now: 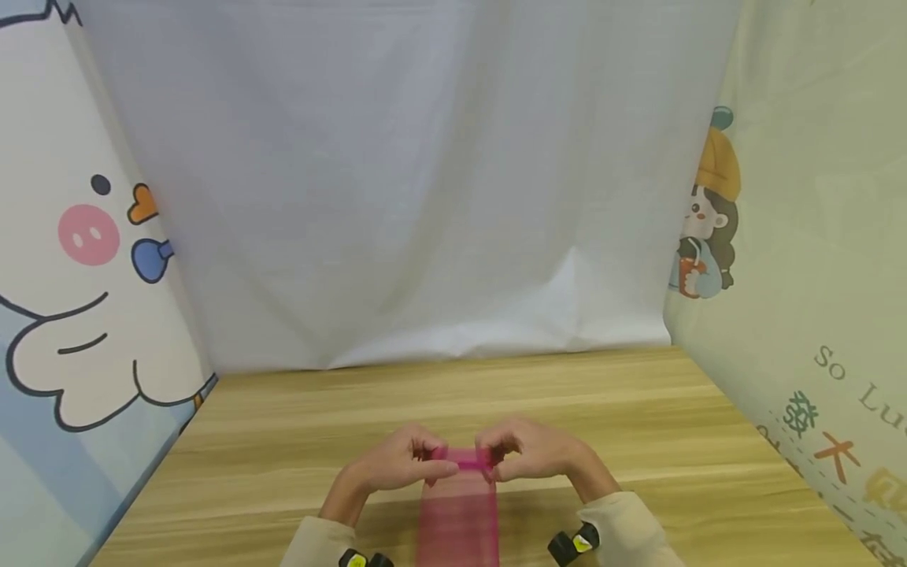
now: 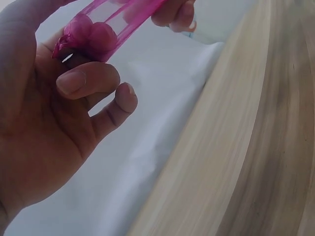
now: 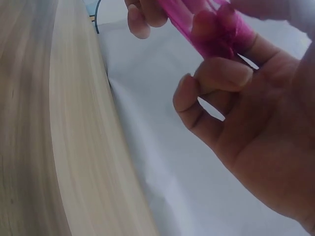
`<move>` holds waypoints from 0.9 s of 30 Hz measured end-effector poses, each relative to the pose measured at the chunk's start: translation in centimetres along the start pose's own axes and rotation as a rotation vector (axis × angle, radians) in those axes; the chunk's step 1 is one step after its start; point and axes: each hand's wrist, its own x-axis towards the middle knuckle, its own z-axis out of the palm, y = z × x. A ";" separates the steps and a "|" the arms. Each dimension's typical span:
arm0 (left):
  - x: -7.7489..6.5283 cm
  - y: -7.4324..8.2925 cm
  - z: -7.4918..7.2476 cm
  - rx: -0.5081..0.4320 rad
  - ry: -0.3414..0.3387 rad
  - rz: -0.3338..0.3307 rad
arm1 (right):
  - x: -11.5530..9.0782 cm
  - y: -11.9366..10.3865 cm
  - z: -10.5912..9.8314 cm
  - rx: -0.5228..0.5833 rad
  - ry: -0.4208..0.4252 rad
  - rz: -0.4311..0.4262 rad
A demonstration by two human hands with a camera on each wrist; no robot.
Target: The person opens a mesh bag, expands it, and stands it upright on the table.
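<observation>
Head: left hand (image 1: 400,461) and right hand (image 1: 534,450) pinched the top edge of the pink bag (image 1: 459,520) near its two corners, above the near table (image 1: 283,457), which ran out either side and back to the curtain (image 1: 425,197). Left wrist: two fingertips (image 2: 103,38) showed through the sheer bag, unresolved from the head. Right wrist: a fingertip (image 3: 204,24) likewise showed through, lower fingers (image 3: 224,71) bent below.

Both hands are on it here: left grip (image 1: 400,459) and right grip (image 1: 531,450) each hold a top corner of a see-through pink cloth (image 1: 459,516), which runs out the bottom of the head view. Wood-grain tabletop (image 1: 283,425) underneath, white sheet (image 1: 425,197) behind, cartoon bird (image 1: 42,157) off left, lettering (image 1: 801,413) off right.
</observation>
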 end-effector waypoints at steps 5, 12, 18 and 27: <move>-0.1 0.3 -0.3 -0.044 -0.037 0.011 | -0.3 0.2 -0.2 0.038 -0.025 0.010; -0.2 0.6 -0.5 -0.083 -0.106 0.044 | -0.3 0.3 -0.3 0.049 -0.005 0.004; -0.1 0.7 -0.3 -0.014 -0.103 0.038 | -0.1 0.4 -0.2 0.046 -0.015 -0.001; 0.2 0.0 -0.2 0.042 -0.103 0.101 | 0.0 0.8 0.1 0.025 -0.012 -0.005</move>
